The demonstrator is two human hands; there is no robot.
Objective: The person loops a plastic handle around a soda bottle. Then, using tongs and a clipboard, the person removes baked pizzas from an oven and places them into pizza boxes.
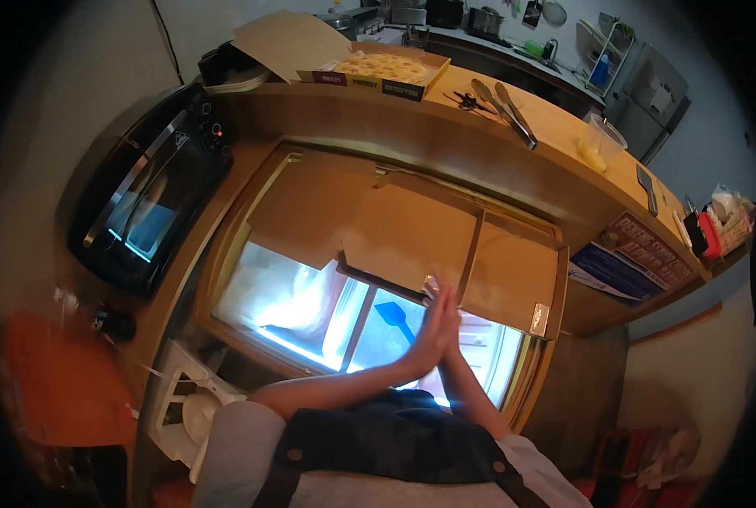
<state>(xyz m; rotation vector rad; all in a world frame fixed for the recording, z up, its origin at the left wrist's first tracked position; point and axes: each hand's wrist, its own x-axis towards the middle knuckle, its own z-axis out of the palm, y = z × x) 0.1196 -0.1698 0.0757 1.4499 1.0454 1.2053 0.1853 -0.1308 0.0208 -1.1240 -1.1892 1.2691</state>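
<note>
My left hand (429, 339) and my right hand (451, 326) are pressed palm to palm, fingers stretched out and pointing away from me. Nothing shows between them. They are above a lit glass-topped case (318, 313), near the edge of the brown cardboard (412, 229) that covers its far part. A blue spatula (392, 314) lies just left of the hands. Which hand is which is judged from the forearms, which come in from both sides.
A black oven (153, 195) stands at the left. On the raised counter (556, 127) are an open pizza box (378, 69), metal tongs (509, 110), a clear plastic cup (602, 140) and a phone (646, 188). A white plastic chair (179, 398) stands at lower left.
</note>
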